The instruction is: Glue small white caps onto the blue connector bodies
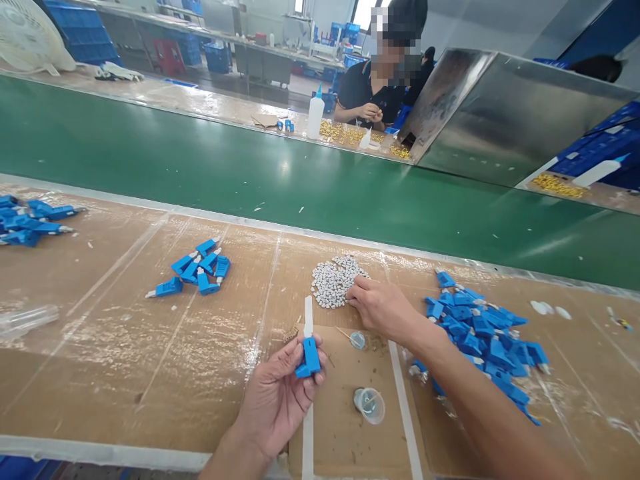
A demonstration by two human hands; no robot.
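Note:
My left hand [280,393] grips a blue plastic part [309,358] between thumb and fingers. A flat white strip [309,317] stands up from the part's top end. At the right edge of a pile of small grey-white pieces [333,283], my right hand [375,303] has its fingers drawn together; their tips touch the pile, and whatever is between them is hidden. Just below lies a small clear dish [357,340] with a thin stick across its rim. Closer to me, a clear plastic cup [370,405] holds a stick and some clear contents.
Blue parts lie in a large heap [485,333] on the right, a small group [200,267] left of centre and another heap [33,220] far left. A green belt [250,173] runs behind the cardboard-covered table. Across it, a person [373,87] handles something small beside a white bottle [316,117].

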